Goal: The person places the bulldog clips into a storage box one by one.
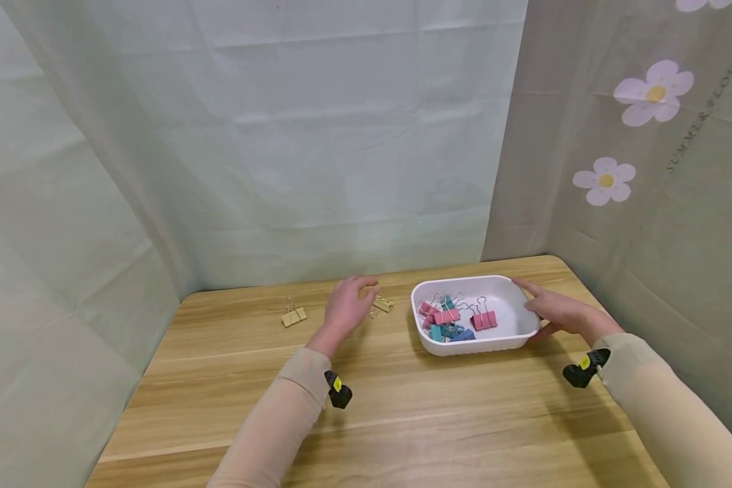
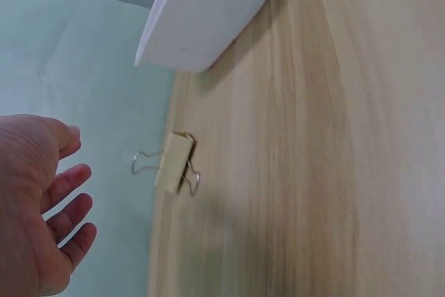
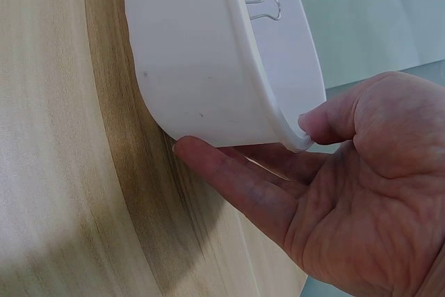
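Observation:
My right hand point(image 1: 561, 313) grips the right end of a white plastic tray point(image 1: 507, 318); in the right wrist view the thumb is over the rim and the fingers lie against the outer wall. Pink binder clips point(image 1: 484, 320), teal binder clips point(image 1: 436, 333) and a blue binder clip point(image 1: 463, 335) lie in the tray, mostly heaped at its left end. My left hand point(image 1: 346, 306) holds nothing, its fingers loosely bent, just left of a yellow binder clip point(image 2: 175, 163) on the table. Another yellow binder clip point(image 1: 294, 316) lies farther left, its wire handle pointing up.
The wooden table point(image 1: 439, 420) has rounded far corners. A pale curtain point(image 1: 354, 135) hangs close behind its far edge, with more curtain along both sides; the right one bears printed flowers point(image 1: 606, 181). Each sleeve carries a small black wrist camera point(image 1: 339, 392).

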`<state>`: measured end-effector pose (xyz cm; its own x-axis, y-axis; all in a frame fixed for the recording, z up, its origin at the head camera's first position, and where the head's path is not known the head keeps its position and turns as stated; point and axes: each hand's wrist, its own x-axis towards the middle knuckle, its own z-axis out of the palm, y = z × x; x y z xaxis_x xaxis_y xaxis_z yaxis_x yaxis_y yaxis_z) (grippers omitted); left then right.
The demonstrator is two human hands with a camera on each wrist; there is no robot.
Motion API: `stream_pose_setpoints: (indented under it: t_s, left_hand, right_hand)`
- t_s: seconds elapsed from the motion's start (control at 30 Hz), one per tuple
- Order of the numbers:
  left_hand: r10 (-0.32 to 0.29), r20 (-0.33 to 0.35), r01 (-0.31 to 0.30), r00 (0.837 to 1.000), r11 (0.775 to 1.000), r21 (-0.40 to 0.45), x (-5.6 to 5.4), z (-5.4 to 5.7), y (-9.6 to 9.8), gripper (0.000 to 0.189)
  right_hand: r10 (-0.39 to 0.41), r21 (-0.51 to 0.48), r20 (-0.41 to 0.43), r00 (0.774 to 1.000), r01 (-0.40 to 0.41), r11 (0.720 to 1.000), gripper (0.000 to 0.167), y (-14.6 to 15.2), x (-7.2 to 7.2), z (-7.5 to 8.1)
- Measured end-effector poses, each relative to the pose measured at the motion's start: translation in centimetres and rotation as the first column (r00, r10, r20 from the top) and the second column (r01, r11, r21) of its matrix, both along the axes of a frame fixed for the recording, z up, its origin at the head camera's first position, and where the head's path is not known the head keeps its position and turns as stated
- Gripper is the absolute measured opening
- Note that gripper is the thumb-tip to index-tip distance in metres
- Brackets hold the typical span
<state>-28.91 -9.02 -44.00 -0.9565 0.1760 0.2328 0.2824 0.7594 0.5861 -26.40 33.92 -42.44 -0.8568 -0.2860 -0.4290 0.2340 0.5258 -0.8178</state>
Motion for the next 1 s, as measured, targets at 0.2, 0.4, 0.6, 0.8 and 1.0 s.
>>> stream_pose_setpoints:
  t_s: [0.2,0.4,0.6,0.8,1.0]
  left_hand:
    - [0.019,0.023,-0.019,1.000,1.000,-0.010,-0.2,-0.7,-0.7,0.032]
    - [0.031,0.029,-0.030,0.999,0.999,-0.022,-0.1,-1.2,-1.1,0.031]
    - [0.037,0.040,-0.036,0.998,0.999,-0.031,-0.2,-1.9,-1.2,0.028]
    - [0.035,0.069,-0.033,0.997,0.999,-0.030,-0.3,-2.4,-1.0,0.029]
    - [0.023,0.087,-0.019,0.996,0.999,-0.043,-0.3,-2.8,-0.5,0.031]
  right_hand:
    - [0.004,-0.010,-0.006,1.000,-0.004,1.000,0.069,0.1,0.0,0.1]
    - [-0.003,0.005,-0.011,1.000,0.003,1.000,0.070,0.1,0.0,0.0]
    - [-0.006,0.009,-0.014,1.000,0.006,1.000,0.070,0.1,0.0,-0.1]
    - [-0.006,0.008,-0.019,1.000,0.006,1.000,0.070,0.1,0.0,-0.1]
    - [-0.011,0.000,-0.018,1.000,0.011,1.000,0.070,0.0,0.0,-0.2]
